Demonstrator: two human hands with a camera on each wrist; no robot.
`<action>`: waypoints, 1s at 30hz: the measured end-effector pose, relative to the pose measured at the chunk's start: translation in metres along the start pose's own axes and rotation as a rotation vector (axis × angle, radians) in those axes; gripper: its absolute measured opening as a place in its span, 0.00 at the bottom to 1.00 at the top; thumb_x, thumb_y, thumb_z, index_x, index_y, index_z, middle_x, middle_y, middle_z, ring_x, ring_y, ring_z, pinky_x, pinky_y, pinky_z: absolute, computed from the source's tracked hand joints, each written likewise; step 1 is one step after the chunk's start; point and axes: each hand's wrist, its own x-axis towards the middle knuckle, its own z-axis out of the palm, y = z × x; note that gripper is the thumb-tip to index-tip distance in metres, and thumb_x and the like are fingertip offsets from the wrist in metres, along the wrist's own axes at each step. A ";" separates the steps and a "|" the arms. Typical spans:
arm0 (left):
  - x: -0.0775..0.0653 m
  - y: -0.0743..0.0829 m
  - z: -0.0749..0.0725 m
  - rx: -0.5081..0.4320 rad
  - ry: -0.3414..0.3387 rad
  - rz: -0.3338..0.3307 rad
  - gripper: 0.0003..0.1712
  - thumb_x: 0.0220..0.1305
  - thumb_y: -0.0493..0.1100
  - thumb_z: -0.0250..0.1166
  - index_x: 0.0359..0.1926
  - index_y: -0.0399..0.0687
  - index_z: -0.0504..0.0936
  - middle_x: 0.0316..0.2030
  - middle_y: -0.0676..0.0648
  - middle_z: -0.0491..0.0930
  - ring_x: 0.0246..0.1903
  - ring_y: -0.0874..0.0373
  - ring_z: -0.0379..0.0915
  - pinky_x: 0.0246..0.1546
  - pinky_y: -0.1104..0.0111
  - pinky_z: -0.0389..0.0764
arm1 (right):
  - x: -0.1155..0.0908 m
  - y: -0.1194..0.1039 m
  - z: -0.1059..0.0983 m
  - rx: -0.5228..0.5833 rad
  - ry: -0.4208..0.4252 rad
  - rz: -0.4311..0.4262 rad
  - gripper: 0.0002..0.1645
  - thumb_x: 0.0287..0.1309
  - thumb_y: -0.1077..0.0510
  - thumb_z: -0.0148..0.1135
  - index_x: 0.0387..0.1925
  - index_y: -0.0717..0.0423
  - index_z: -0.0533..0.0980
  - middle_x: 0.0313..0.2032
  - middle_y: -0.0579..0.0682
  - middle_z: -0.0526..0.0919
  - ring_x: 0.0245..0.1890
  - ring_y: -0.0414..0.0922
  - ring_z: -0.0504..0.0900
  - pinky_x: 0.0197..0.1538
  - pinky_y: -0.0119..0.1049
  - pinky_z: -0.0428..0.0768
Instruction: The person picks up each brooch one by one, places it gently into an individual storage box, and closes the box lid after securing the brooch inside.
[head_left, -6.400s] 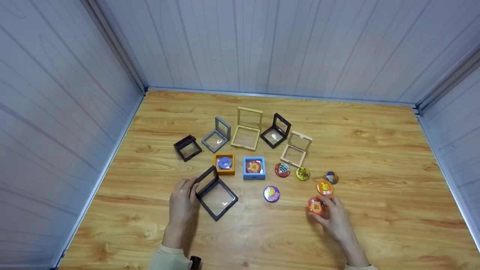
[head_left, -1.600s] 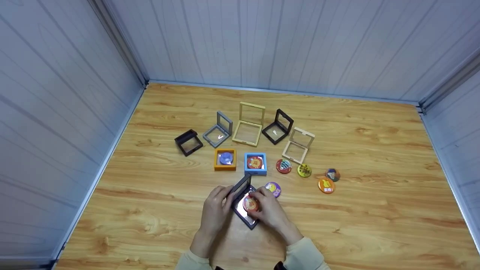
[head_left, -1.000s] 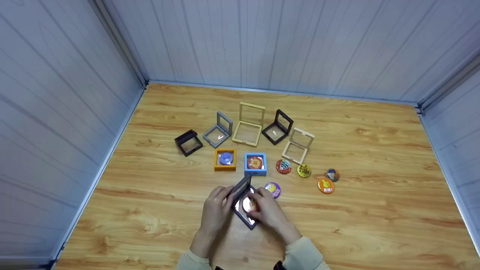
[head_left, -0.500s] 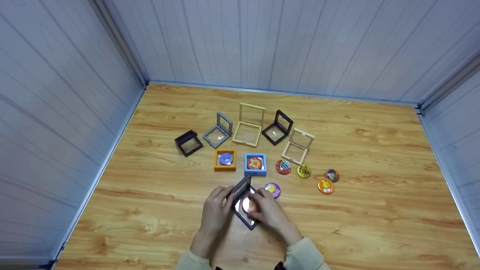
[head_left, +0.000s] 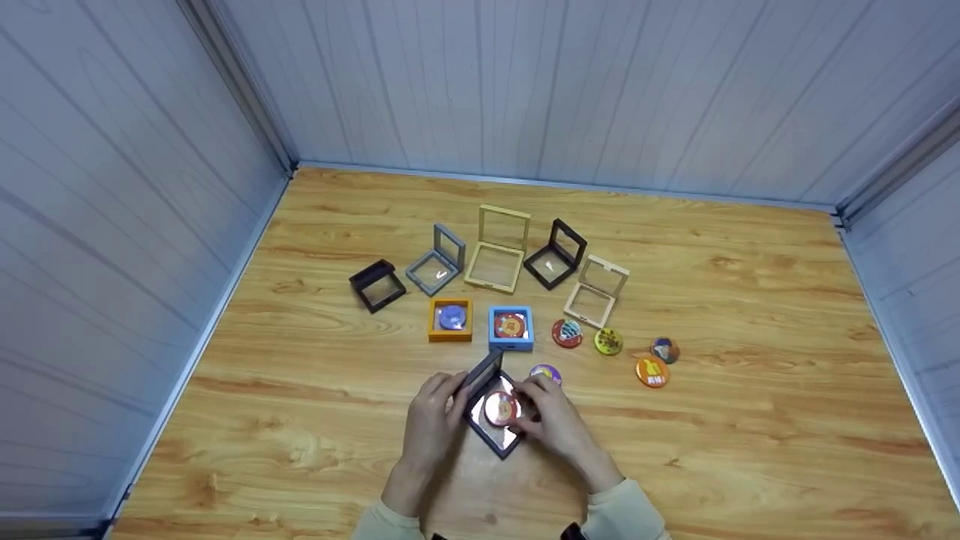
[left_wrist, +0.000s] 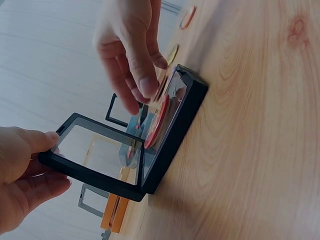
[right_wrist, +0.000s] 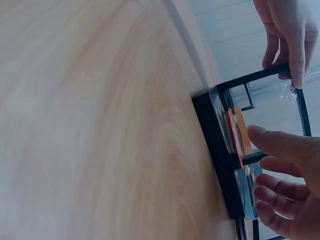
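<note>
Your left grip [head_left: 429, 420] pinches the raised lid [left_wrist: 95, 176] of the black case [left_wrist: 174, 136]; your right grip [head_left: 556, 421] is released, relaxed at the case's right side. The red badge [head_left: 502, 409] lies on the case's base.

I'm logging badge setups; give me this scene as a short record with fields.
Left hand: pinches raised lid of nearest black case
Right hand: relaxed, close to red badge, not gripping it
Red badge: on clear pane of that case's base
Boxes: orange box holds blue badge; blue box holds another red badge
Loose: patterned red badge, yellow badge, orange badge, dark badge, purple badge
Open behind, left to right: small black case, gray case, yellow case, second black case, cream case
</note>
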 end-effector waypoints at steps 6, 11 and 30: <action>0.000 0.000 0.000 0.002 0.001 -0.003 0.10 0.51 0.33 0.64 0.36 0.35 0.81 0.28 0.48 0.76 0.29 0.60 0.72 0.30 0.69 0.76 | -0.005 0.007 -0.006 -0.003 0.036 -0.025 0.28 0.37 0.60 0.71 0.44 0.66 0.74 0.36 0.51 0.71 0.37 0.46 0.71 0.42 0.40 0.72; 0.000 0.000 0.000 -0.007 -0.003 -0.005 0.10 0.51 0.33 0.64 0.37 0.34 0.81 0.28 0.48 0.76 0.30 0.60 0.73 0.30 0.69 0.76 | -0.010 0.011 -0.011 0.009 0.008 0.029 0.28 0.37 0.61 0.71 0.44 0.66 0.73 0.39 0.52 0.73 0.40 0.47 0.72 0.46 0.43 0.72; -0.002 0.001 0.001 0.000 -0.015 -0.008 0.10 0.51 0.33 0.64 0.37 0.34 0.81 0.28 0.49 0.76 0.29 0.60 0.72 0.29 0.70 0.76 | -0.018 0.021 -0.012 0.043 -0.086 0.106 0.28 0.37 0.63 0.70 0.44 0.68 0.73 0.41 0.57 0.76 0.41 0.50 0.75 0.46 0.43 0.73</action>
